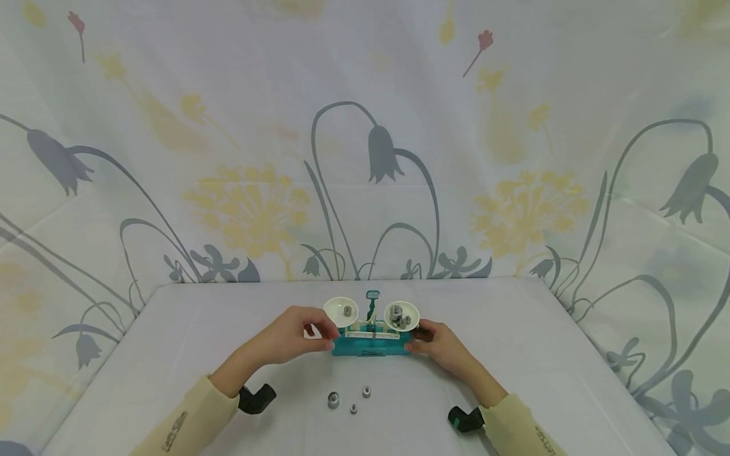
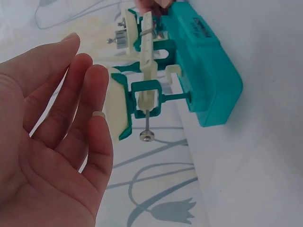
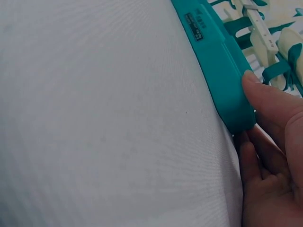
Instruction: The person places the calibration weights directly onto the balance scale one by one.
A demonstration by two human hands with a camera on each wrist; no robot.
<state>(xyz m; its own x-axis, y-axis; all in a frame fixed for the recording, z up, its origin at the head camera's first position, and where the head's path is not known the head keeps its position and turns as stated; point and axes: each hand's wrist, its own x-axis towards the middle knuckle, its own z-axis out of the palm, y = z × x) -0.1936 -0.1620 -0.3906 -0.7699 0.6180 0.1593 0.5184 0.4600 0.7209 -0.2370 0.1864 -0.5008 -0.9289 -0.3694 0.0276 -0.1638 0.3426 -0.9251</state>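
Observation:
A teal two-pan balance scale (image 1: 365, 347) with cream pans stands on the white-covered table. One metal weight (image 1: 347, 311) sits in its left pan (image 1: 332, 306); several metal weights (image 1: 396, 311) crowd the right pan (image 1: 412, 310). My left hand (image 1: 296, 335) hovers beside the scale's left end. In the left wrist view, its fingers (image 2: 98, 87) are loosely bent with nothing held, near the cream pan. At the other end, my right hand (image 1: 445, 347) grips the teal base (image 3: 222, 80), with the thumb on its upper edge and fingers around the end.
In front of the scale lie three loose metal weights: a larger one (image 1: 333, 399), a smaller one (image 1: 367, 392) and the smallest (image 1: 353, 409). Black wrist devices (image 1: 256, 399) show at both sleeves. A flower-printed cloth (image 1: 365, 209) hangs behind the table.

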